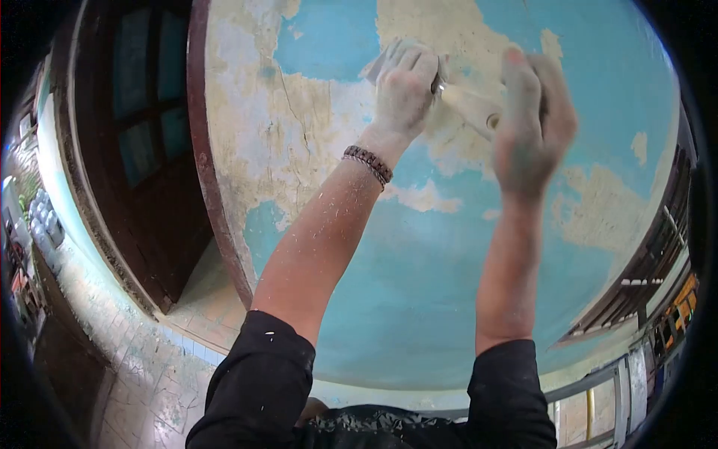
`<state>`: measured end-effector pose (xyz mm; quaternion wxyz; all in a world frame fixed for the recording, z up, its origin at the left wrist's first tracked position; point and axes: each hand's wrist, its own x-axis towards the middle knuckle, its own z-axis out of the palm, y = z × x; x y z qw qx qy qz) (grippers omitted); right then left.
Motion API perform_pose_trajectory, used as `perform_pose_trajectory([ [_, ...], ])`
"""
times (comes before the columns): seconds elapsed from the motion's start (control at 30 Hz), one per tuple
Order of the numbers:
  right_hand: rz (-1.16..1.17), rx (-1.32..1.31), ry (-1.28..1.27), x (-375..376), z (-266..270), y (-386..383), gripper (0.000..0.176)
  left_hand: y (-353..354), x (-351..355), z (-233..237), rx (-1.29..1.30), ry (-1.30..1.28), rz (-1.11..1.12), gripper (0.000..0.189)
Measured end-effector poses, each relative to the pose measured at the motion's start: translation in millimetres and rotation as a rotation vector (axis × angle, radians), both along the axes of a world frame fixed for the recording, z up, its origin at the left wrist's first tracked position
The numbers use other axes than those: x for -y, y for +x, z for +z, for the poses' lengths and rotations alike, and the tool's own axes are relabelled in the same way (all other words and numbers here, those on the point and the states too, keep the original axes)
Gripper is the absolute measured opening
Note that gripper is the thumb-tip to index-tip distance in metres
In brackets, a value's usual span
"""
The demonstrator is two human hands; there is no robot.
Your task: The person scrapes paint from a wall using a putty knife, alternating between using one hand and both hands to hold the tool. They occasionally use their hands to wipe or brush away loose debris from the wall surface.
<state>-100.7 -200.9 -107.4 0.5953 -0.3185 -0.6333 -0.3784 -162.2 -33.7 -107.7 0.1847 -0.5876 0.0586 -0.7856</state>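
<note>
My left hand, dusted white, is closed around the blade end of a scraper against the wall. The scraper's pale handle, with a hole near its end, points right and slightly down. My right hand is raised beside the end of that handle, smeared by motion, so I cannot tell how its fingers are set. Behind both hands, the wall shows turquoise paint with large bare, cream-coloured patches and a few cracks. A dark braided bracelet circles my left wrist, and paint flecks cling to the forearm.
On the left stands a dark wooden door with a brown frame. Paint chips lie across the tiled floor. A metal ladder is at the lower right, below a slatted window. Several bottles sit at the far left.
</note>
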Motion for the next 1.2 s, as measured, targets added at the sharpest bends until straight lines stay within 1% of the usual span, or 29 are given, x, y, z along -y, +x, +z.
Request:
perform_pose_trajectory([
  [0.03, -0.196, 0.129, 0.236, 7.8, 1.7, 13.2, 0.025, -0.2, -1.8, 0.8, -0.02, -0.003, 0.0, 0.016],
  [0.07, -0.217, 0.139, 0.361, 18.7, 2.7, 29.8, 0.022, 2.5, -2.1, -1.1, -0.025, -0.002, 0.003, 0.016],
  [0.1, -0.086, 0.077, 0.343, 37.0, 4.3, 46.7, 0.02, 4.8, -2.7, 0.9, 0.007, 0.004, 0.009, 0.016],
  [0.17, 0.34, -0.078, 0.122, 65.0, 1.3, 67.8, 0.024, 5.5, -3.1, 2.9, 0.04, 0.01, 0.013, 0.016],
  [0.23, 0.846, -0.142, -0.207, 40.6, -2.5, 27.4, 0.022, 1.9, -4.3, 1.1, 0.003, 0.09, 0.03, 0.017],
  [0.27, 0.473, -0.231, -0.09, 5.5, -5.6, 5.9, 0.023, 2.0, -5.8, -2.7, -0.004, 0.083, 0.026, 0.017],
  [0.33, 0.098, -0.303, 0.032, -14.9, -8.5, 1.6, 0.026, 2.2, -9.5, 1.0, 0.046, 0.137, 0.108, 0.016],
  [0.4, 0.112, -0.239, 0.303, -10.5, -12.3, 18.7, 0.02, 4.8, -8.0, 3.4, 0.07, 0.161, 0.121, 0.016],
  [0.5, 0.315, -0.187, 0.238, 33.6, -2.8, 74.7, 0.019, 3.0, -6.7, 2.9, 0.099, 0.171, 0.144, 0.017],
  [0.57, 0.744, -0.172, 0.194, 17.2, -3.4, 74.7, 0.019, 4.7, -6.7, 1.9, 0.101, 0.149, 0.14, 0.017],
  [0.6, 0.384, -0.182, 0.273, -9.1, -9.4, 27.9, 0.018, 5.6, -8.7, 0.3, 0.089, 0.17, 0.16, 0.017],
  [0.63, 0.021, -0.182, 0.345, -23.8, -11.8, 3.9, 0.017, 6.2, -10.9, 0.7, 0.081, 0.194, 0.179, 0.018],
  [0.67, 0.019, -0.175, 0.345, -20.7, -8.2, 17.2, 0.017, 6.1, -12.4, 4.5, 0.088, 0.194, 0.175, 0.018],
  [0.7, -0.234, -0.032, 0.503, -10.2, -7.3, 44.5, 0.015, 7.6, -13.1, 5.7, 0.093, 0.172, 0.146, 0.018],
  [0.73, -0.129, -0.012, 0.494, 4.8, -7.2, 64.0, 0.015, 9.9, -13.4, 4.7, 0.098, 0.149, 0.115, 0.018],
  [0.77, 0.26, -0.063, 0.308, 23.6, -7.2, 65.6, 0.014, 11.6, -13.4, 5.2, 0.095, 0.154, 0.107, 0.018],
  [0.8, 0.798, -0.105, 0.053, 33.1, -9.6, 62.1, 0.014, 13.0, -13.3, 6.7, 0.125, 0.184, 0.134, 0.018],
  [0.83, 0.982, -0.11, -0.091, 21.2, -11.7, 55.1, 0.014, 13.4, -13.6, 7.5, 0.154, 0.212, 0.16, 0.018],
  [0.87, 0.636, -0.094, 0.01, -14.8, -12.3, 34.0, 0.013, 8.2, -19.8, 5.0, 0.142, 0.207, 0.153, 0.018],
  [0.9, 0.289, -0.08, 0.1, -49.7, -15.3, 18.7, 0.012, -2.5, -30.2, 2.3, 0.058, 0.077, 0.203, 0.019],
  [0.93, -0.06, -0.064, 0.191, -67.8, -19.4, 14.9, 0.012, -10.7, -36.9, 2.9, -0.026, -0.041, 0.256, 0.02],
  [0.97, -0.065, -0.073, 0.196, -69.8, -25.2, 18.8, 0.012, -14.2, -36.3, 3.7, 0.018, 0.037, 0.181, 0.019],
  [1.0, 0.067, -0.031, 0.294, -71.0, -26.3, 21.2, 0.012, -14.9, -36.0, 9.1, 0.024, 0.057, 0.18, 0.019],
  [1.03, 0.21, 0.025, 0.393, -71.8, -25.1, 21.9, 0.012, -18.1, -36.4, 14.7, 0.054, 0.175, 0.199, 0.019],
  [1.07, 0.228, 0.029, 0.392, -55.4, -27.4, 17.9, 0.012, -24.3, -37.0, 9.9, 0.073, 0.271, 0.226, 0.018],
  [1.1, 0.233, -0.136, 0.219, -26.3, -28.1, 13.5, 0.014, -25.5, -33.7, 4.6, 0.024, 0.204, 0.215, 0.019],
  [1.13, 0.241, -0.214, 0.137, -19.1, -32.2, 7.4, 0.015, -23.4, -27.9, 1.5, 0.029, 0.217, 0.229, 0.019],
  [1.17, 0.245, -0.292, 0.053, -12.0, -36.3, 1.4, 0.016, -19.1, -21.9, -7.0, -0.088, 0.155, 0.23, 0.017],
  [1.2, 0.14, -0.248, -0.121, -15.0, -43.2, -7.4, 0.016, -16.1, -17.1, -15.5, -0.204, 0.09, 0.224, 0.016],
])
